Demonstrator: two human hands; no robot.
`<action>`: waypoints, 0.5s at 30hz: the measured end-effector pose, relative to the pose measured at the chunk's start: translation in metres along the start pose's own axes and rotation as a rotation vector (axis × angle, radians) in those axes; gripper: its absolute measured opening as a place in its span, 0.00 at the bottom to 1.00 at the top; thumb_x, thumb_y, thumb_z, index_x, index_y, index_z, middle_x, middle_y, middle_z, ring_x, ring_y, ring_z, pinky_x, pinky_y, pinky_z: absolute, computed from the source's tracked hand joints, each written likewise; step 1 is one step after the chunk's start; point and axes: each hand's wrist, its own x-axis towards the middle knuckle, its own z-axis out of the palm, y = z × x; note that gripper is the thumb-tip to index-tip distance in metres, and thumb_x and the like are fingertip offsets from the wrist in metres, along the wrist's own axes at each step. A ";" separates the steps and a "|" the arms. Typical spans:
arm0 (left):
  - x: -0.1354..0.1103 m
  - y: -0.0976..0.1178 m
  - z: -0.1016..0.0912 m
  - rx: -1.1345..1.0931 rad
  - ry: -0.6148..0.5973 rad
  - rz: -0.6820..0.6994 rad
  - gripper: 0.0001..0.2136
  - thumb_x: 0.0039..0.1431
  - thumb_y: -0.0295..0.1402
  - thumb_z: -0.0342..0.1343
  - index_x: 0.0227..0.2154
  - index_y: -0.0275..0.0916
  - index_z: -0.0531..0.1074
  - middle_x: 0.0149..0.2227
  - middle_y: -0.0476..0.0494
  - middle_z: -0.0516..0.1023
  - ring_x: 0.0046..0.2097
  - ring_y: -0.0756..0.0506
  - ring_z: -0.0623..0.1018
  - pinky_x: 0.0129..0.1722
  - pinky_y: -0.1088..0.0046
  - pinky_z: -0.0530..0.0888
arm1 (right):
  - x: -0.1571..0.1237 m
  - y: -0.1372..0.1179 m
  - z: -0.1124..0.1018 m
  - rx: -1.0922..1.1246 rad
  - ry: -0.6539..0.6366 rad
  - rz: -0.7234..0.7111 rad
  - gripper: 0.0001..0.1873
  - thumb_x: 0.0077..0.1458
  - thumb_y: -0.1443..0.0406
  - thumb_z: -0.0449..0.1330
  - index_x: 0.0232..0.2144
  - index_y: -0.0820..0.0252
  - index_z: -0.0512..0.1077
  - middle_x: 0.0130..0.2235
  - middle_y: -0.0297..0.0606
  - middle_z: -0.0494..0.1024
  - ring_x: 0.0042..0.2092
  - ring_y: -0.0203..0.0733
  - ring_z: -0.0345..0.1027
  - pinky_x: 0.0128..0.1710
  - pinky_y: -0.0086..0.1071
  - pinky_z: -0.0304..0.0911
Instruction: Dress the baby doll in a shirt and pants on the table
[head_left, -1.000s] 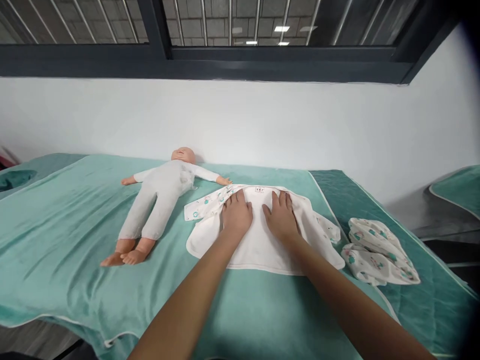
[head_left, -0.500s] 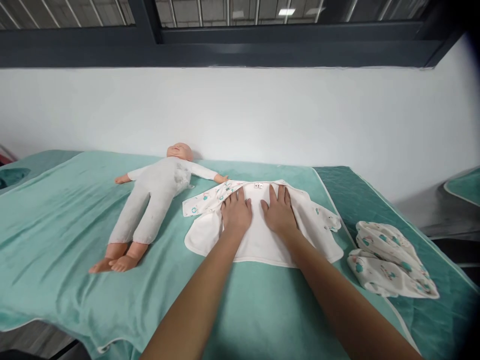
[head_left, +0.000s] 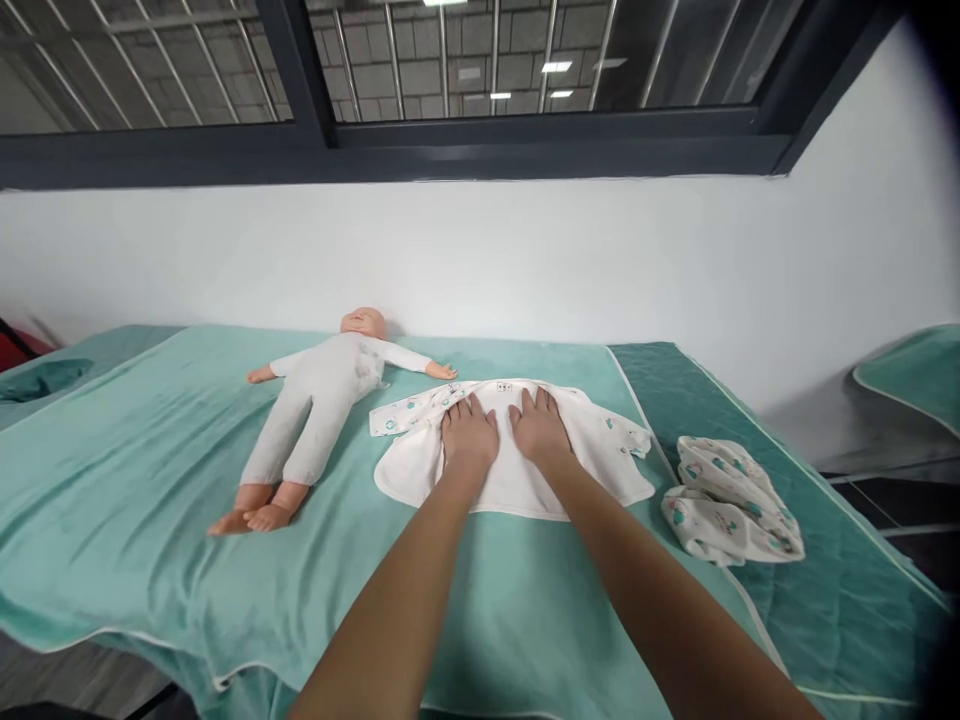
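A white baby shirt (head_left: pixel 517 490) lies spread open on the green sheet, its plain inside facing up. Its printed sleeves stretch out to both sides, and a small label shows at the neckline. My left hand (head_left: pixel 470 436) rests flat on the shirt's left half with fingers extended. On the right half, my right hand (head_left: pixel 540 425) lies flat in the same way, fingers somewhat apart. Neither hand grips anything. Left of the shirt, a baby doll (head_left: pixel 322 385) in a white bodysuit lies on its back, one hand close to the left sleeve.
A folded printed baby garment (head_left: pixel 735 500) lies to the right on a darker green quilted cover (head_left: pixel 810 590). The light green sheet (head_left: pixel 150 450) spreads over the bed. Behind stands a white wall (head_left: pixel 480 250) below a dark window frame (head_left: pixel 525 150) with bars beyond.
The camera view has tilted upward and shifted, showing more of the window. Both hands stay flat on the shirt in nearly the same place.
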 end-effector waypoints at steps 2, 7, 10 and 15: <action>-0.006 -0.001 0.001 0.008 0.005 0.021 0.31 0.69 0.43 0.33 0.67 0.28 0.56 0.67 0.29 0.60 0.69 0.35 0.58 0.68 0.55 0.54 | -0.004 -0.003 -0.002 -0.011 0.013 -0.031 0.32 0.68 0.61 0.40 0.66 0.79 0.55 0.68 0.62 0.54 0.70 0.56 0.43 0.68 0.43 0.39; -0.024 -0.005 0.000 0.018 0.012 0.056 0.31 0.69 0.43 0.35 0.66 0.27 0.57 0.70 0.29 0.53 0.71 0.36 0.53 0.69 0.55 0.51 | -0.019 -0.006 -0.004 -0.023 -0.001 -0.094 0.31 0.68 0.61 0.40 0.66 0.75 0.56 0.69 0.56 0.53 0.71 0.52 0.42 0.68 0.41 0.39; -0.040 -0.009 -0.004 0.005 0.038 0.119 0.29 0.69 0.43 0.35 0.65 0.30 0.59 0.69 0.30 0.54 0.71 0.36 0.53 0.69 0.53 0.51 | -0.031 -0.001 -0.005 -0.019 -0.027 -0.129 0.32 0.69 0.58 0.40 0.67 0.71 0.55 0.70 0.53 0.50 0.71 0.53 0.41 0.68 0.44 0.40; -0.072 -0.018 -0.010 -0.053 0.059 0.209 0.26 0.69 0.43 0.37 0.64 0.36 0.62 0.69 0.35 0.57 0.70 0.37 0.56 0.68 0.53 0.54 | -0.055 0.007 -0.008 -0.012 -0.028 -0.207 0.33 0.69 0.54 0.40 0.68 0.66 0.54 0.71 0.50 0.50 0.71 0.55 0.41 0.68 0.47 0.42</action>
